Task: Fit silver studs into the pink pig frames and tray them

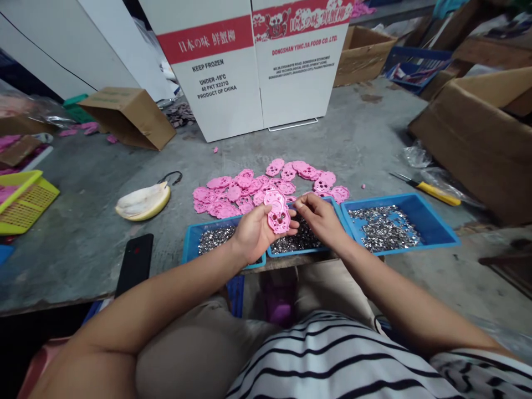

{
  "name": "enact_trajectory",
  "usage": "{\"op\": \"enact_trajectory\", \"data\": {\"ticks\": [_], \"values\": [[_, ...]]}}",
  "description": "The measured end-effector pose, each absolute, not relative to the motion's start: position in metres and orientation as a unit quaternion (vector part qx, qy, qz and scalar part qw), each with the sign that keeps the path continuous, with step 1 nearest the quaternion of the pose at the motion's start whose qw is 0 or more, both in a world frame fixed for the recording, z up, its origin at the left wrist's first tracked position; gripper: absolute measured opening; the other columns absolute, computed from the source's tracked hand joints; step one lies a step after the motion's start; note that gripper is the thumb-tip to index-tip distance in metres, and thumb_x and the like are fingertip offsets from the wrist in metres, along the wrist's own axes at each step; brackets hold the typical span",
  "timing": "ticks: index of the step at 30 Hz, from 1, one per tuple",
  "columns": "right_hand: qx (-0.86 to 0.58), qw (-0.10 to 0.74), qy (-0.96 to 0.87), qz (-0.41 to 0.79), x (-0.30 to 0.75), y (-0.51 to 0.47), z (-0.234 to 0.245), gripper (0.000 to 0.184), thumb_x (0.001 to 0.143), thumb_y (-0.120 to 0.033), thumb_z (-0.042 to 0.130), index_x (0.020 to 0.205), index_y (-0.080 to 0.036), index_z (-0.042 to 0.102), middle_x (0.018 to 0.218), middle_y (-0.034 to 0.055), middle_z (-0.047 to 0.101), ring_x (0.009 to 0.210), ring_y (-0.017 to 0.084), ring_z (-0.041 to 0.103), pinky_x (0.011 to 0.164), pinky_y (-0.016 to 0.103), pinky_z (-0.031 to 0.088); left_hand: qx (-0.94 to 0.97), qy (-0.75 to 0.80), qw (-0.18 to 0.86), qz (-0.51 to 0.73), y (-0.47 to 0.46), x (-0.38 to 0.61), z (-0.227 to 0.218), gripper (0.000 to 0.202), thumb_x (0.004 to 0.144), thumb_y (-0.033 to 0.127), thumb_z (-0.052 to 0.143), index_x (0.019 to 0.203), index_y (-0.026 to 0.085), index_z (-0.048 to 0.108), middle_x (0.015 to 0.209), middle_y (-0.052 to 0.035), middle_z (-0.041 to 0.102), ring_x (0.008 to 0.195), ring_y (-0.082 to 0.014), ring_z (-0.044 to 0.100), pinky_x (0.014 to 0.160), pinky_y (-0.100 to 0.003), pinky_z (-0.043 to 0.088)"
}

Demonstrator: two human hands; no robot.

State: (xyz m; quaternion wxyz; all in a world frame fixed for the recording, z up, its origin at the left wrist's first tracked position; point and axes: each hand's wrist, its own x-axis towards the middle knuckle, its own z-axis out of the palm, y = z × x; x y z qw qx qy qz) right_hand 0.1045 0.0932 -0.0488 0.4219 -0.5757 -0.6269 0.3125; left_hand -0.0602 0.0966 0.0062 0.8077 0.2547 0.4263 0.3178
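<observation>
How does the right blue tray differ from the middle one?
The right tray lies almost fully in view, while the left hand and right hand partly hide the middle tray. The right tray shows bare blue patches; the middle tray's visible bottom is mostly covered. Both are blue and hold small shiny pieces.

A white carton (228,119) with red printed bands, one panel marked "KEEP FROZEN", stands on the gray counter (369,141). Left of it, a small cardboard box (118,113) lies tipped on its side; a yellow basket (31,208) sits at the far left. Nearer are a pale-topped yellow object (143,202) and a black phone (135,263). At right, a yellow-handled tool (438,193) lies near crumpled clear plastic (417,155) and a large open cardboard box (465,138).
</observation>
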Motion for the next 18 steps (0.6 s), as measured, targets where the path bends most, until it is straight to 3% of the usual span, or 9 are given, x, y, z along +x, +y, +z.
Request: {"op": "enact_trajectory", "data": {"ticks": [4,6,8,13,18], "values": [[-0.607,0.158,-0.753,0.198,0.102,0.089,-0.044,0.007,0.085,-0.015,0.056,0.085,-0.014,0.064,0.090,0.0111,0.063,0.086,0.023,0.057,0.077,0.033,0.041,0.251,0.426,0.806,0.324,0.098,-0.061,0.007,0.043,0.090,0.028,0.026,0.105,0.002,0.056,0.100,-0.0172,0.066,0.078,-0.0145,0.066,0.084,-0.035,0.057],[-0.587,0.024,-0.793,0.160,0.097,0.086,-0.039,0.014,0.086,-0.013,0.056,0.091,-0.013,0.069,0.098,0.0156,0.065,0.092,0.027,0.057,0.082,0.036,0.040,0.262,0.418,0.806,0.327,0.097,-0.062,0.008,0.037,0.088,0.025,0.031,0.105,0.003,0.055,0.100,-0.0162,0.066,0.076,-0.0135,0.066,0.083,-0.034,0.057],[-0.580,-0.030,-0.801,0.145,0.093,0.083,-0.036,0.022,0.090,-0.013,0.049,0.095,-0.012,0.071,0.102,0.0171,0.066,0.093,0.028,0.058,0.085,0.037,0.039,0.288,0.412,0.798,0.332,0.096,-0.062,0.009,0.029,0.082,0.019,0.042,0.106,0.005,0.052,0.102,-0.0143,0.066,0.074,-0.0126,0.066,0.079,-0.032,0.057],[-0.610,0.025,-0.778,0.146,0.095,0.082,-0.032,0.018,0.091,-0.017,0.052,0.093,-0.014,0.070,0.096,0.0127,0.067,0.090,0.025,0.060,0.074,0.032,0.038,0.347,0.422,0.771,0.328,0.093,-0.063,0.006,0.035,0.068,0.008,0.058,0.102,0.008,0.049,0.102,-0.0110,0.065,0.069,-0.0110,0.064,0.067,-0.025,0.054],[-0.637,0.262,-0.662,0.296,0.108,0.088,-0.035,0.009,0.082,-0.019,0.060,0.074,-0.016,0.064,0.073,0.0034,0.064,0.067,0.015,0.055,0.063,0.027,0.035,0.348,0.435,0.748,0.361,0.094,-0.064,0.003,0.036,0.065,0.008,0.058,0.099,0.010,0.046,0.087,-0.0053,0.064,0.064,-0.0107,0.062,0.062,-0.024,0.052]]}}
